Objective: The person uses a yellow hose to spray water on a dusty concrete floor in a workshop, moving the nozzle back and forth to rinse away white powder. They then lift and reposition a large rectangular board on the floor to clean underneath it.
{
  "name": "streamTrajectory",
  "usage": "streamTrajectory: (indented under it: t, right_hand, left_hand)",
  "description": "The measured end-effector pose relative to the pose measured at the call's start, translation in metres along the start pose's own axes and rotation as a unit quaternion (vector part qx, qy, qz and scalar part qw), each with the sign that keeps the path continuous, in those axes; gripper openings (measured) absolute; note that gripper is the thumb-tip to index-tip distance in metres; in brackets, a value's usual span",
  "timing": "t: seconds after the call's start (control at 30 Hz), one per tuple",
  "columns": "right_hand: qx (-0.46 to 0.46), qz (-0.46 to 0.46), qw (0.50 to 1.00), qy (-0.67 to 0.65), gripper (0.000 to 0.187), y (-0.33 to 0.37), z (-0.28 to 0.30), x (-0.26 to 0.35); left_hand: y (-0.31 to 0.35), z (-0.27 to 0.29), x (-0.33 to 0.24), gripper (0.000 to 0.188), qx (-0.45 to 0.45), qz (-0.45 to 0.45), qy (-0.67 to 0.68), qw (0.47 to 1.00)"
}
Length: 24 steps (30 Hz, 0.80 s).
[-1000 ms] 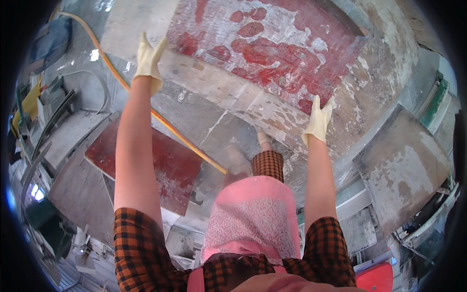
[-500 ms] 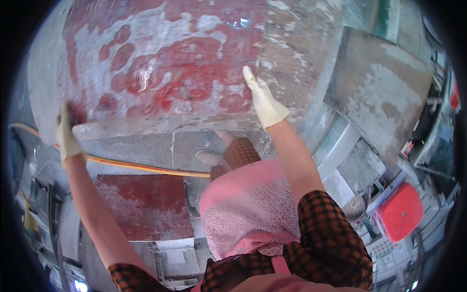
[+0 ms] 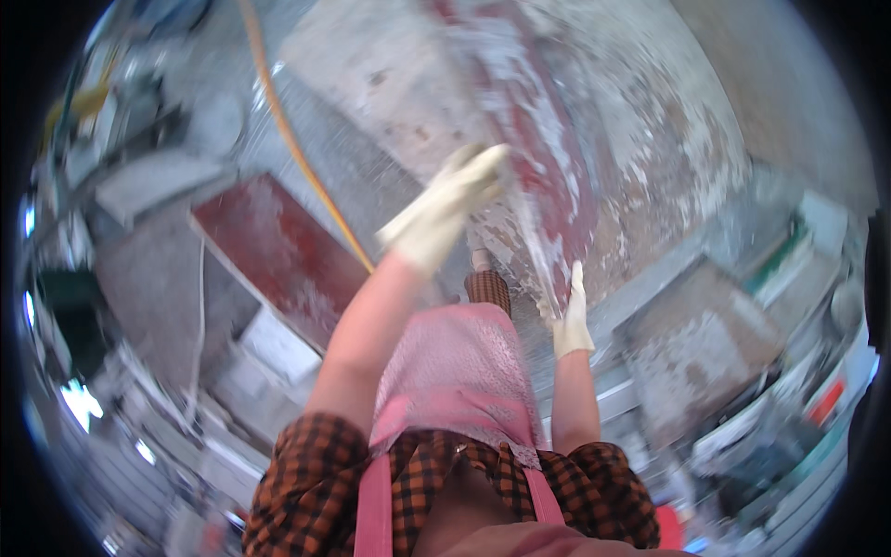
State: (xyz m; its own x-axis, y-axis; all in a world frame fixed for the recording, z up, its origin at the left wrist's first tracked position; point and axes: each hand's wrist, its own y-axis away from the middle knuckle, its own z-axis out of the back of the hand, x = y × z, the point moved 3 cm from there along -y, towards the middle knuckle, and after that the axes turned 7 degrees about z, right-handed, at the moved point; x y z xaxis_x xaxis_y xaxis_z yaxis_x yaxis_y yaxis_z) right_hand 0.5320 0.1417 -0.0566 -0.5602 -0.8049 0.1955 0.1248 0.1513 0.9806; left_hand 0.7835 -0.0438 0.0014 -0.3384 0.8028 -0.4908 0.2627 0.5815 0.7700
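Observation:
A large flat board (image 3: 548, 153) with patchy red and whitish coating stands tilted steeply, its red face turned to the right. My left hand (image 3: 445, 200), in a cream rubber glove, is closed at the board's left edge, smeared a little by motion. Low down at the near corner, my right hand (image 3: 572, 325), gloved alike, grips the board with fingers on both sides. Beneath and to the right of the board lies a worn, stained brownish surface (image 3: 650, 158); part of it is hidden behind the board.
A yellow-orange hose (image 3: 295, 139) runs along the floor on the left. Beside it lies a smaller red board (image 3: 269, 246). A grey stained slab (image 3: 701, 343) sits to the right. Blurred clutter (image 3: 139, 408) fills the lower left. A bit of red stool (image 3: 668, 527) shows near my right sleeve.
The board lay flat, red face up, with my hands at its two sides; now it is tipped up steeply. My left hand has risen and crossed rightward. The view has turned.

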Motion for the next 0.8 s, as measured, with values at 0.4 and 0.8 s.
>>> streamTrajectory:
  t: [0.4, 0.8]
  right_hand:
    - [-0.008, 0.050, 0.998, -0.050, 0.023, 0.027, 0.061, 0.001]
    - [0.073, 0.177, 0.963, 0.190, 0.019, 0.162, 0.098, 0.146]
  left_hand:
    - [-0.082, -0.113, 0.004, 0.035, -0.208, -0.103, -0.410, 0.882]
    - [0.129, -0.057, 0.108, 0.058, -0.307, 0.055, 0.271, 0.911]
